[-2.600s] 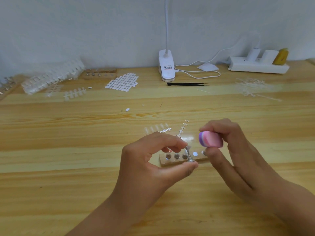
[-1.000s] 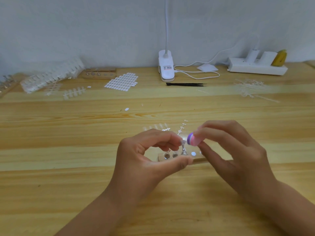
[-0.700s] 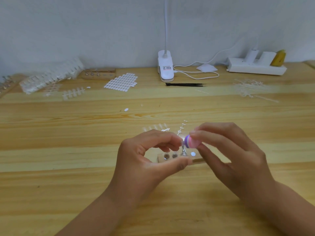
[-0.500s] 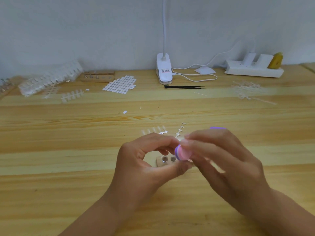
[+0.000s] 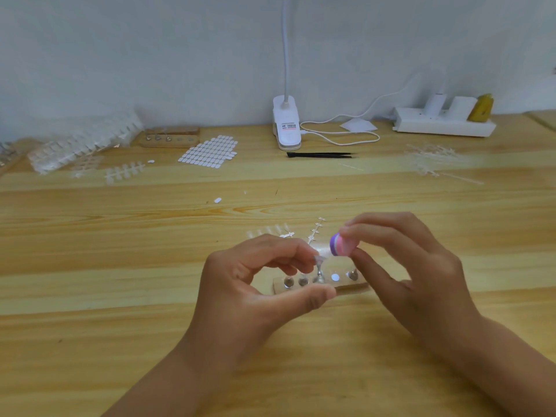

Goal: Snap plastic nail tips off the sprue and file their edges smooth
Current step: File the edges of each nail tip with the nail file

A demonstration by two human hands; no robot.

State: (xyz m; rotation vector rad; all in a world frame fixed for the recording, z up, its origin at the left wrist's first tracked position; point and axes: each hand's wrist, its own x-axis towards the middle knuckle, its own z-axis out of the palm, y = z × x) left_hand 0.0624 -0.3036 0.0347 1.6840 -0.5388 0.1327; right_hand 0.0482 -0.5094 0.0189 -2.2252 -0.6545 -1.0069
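Blurred nail tip [image 5: 319,259], right hand [image 5: 421,275] half-hiding buffer [image 5: 341,247]

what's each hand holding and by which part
Right hand pinches the pink file block top and bottom. Left hand steadies the nail tip on its stand, fingertip at its edge.

Holder block [image 5: 352,286] lay on desk [image 5: 120,341] between left hand [image 5: 249,284] and right hand [image 5: 415,272], pegs standing in it. Nail tip [image 5: 319,259] sat atop one peg, at left hand's fingertips. Buffer block [image 5: 343,245] in right hand, just right of nail tip. Sprue strips [image 5: 314,233] lay just behind both hands. Far behind: lamp base [image 5: 286,127], tweezers [image 5: 319,155] before it. Power strip [image 5: 442,126] far behind right hand. Sticker sheet [image 5: 210,152], second holder [image 5: 170,138], bagged tips [image 5: 81,142] far behind-left of left hand.
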